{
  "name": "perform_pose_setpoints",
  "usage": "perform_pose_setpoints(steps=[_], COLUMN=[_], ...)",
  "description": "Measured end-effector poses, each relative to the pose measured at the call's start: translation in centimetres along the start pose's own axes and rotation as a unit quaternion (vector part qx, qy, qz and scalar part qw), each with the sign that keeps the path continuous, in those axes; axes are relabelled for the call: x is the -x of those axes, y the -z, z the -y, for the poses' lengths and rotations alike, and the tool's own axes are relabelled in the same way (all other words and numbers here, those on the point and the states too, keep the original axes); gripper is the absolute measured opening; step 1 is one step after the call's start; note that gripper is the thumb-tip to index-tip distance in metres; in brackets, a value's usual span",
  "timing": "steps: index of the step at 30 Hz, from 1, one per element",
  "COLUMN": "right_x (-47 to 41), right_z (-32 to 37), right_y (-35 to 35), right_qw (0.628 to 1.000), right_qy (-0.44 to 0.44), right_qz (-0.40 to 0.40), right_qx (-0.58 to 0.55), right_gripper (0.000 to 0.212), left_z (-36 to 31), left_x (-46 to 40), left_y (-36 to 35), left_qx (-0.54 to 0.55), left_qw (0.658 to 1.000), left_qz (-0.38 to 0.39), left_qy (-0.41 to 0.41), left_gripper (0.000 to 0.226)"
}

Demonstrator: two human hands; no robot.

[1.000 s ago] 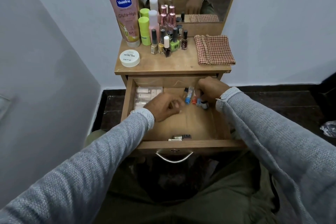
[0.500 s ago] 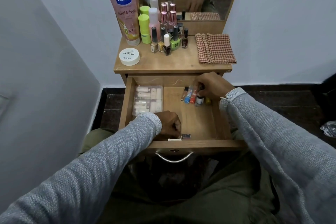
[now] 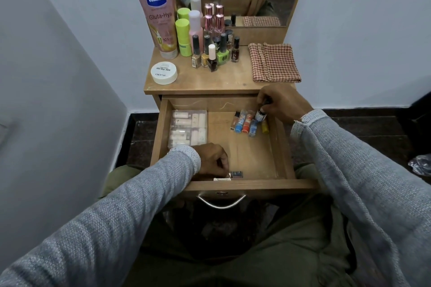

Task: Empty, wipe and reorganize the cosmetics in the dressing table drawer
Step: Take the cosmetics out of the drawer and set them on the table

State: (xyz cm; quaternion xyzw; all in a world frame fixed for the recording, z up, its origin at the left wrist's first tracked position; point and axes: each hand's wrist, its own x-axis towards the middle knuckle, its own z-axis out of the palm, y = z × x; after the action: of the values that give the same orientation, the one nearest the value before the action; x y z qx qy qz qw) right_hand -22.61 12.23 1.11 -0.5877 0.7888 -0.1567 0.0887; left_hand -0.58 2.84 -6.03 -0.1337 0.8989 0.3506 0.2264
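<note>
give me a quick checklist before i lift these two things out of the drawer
1. Right hand grips the small dark-capped bottle: ok.
2. Left hand fingers on the lipstick at the drawer front: contact ok, firm grip cannot tell.
3. Bare tabletop in front of the nail polishes: ok.
4. Checked cloth within reach for wiping: ok.
5. Drawer emptied: not ok, clear box and tubes remain.

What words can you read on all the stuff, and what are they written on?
"Vaseline", "Gluta-Hya", "10X": on the pink tube.
"zudio", "NAL POLISH": on the white jar, seen upside down; smaller lines blurred.
Nail polish bottles on the tabletop: labels too small.
Small tubes in the drawer: print too blurred.
Bottle in the right hand: label unreadable.
</note>
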Motion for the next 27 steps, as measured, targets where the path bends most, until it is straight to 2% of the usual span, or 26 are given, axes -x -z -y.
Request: perform_pose_setpoints(steps=[3, 5, 9, 12, 15, 18, 22, 27], right_x=[0.1, 0.2, 0.2, 0.2, 0.2, -0.2, -0.7, -1.4], right_z=[-0.1, 0.0, 0.2, 0.5, 0.7, 0.9, 1.4, 2.1], right_y=[0.1, 0.1, 0.1, 0.2, 0.4, 0.6, 1.1, 1.8], right_qw=[1.000, 1.000, 0.999, 0.997, 0.991, 0.985, 0.981, 0.972], right_qy=[-0.002, -0.004, 0.005, -0.003, -0.024, -0.036, -0.030, -0.019], right_qz=[-0.011, -0.015, -0.013, -0.018, -0.021, -0.032, -0.070, -0.126], right_qx=[-0.007, -0.010, -0.031, -0.070, -0.132, -0.168, -0.180, -0.195], right_gripper=[0.017, 0.017, 0.015, 0.015, 0.015, 0.016, 0.016, 0.020], left_z=[0.2, 0.2, 0.2, 0.3, -0.2, -0.8, -1.3, -1.5], left_x=[0.6, 1.0, 1.5, 1.9, 2.3, 2.3, 1.7, 0.4], left_y=[0.4, 0.7, 1.6, 2.7, 3.8, 4.7, 6.0, 8.3], left_qx=[0.058, 0.140, 0.346, 0.428, 0.434, 0.438, 0.403, 0.285], left_qw=[0.998, 0.990, 0.937, 0.900, 0.894, 0.881, 0.862, 0.845], left_qz=[-0.006, -0.012, -0.052, -0.079, -0.111, -0.169, -0.299, -0.449], left_qy=[0.003, 0.017, 0.010, -0.012, -0.032, -0.058, -0.062, -0.058], left_gripper=[0.016, 0.015, 0.017, 0.027, 0.027, 0.016, 0.022, 0.023])
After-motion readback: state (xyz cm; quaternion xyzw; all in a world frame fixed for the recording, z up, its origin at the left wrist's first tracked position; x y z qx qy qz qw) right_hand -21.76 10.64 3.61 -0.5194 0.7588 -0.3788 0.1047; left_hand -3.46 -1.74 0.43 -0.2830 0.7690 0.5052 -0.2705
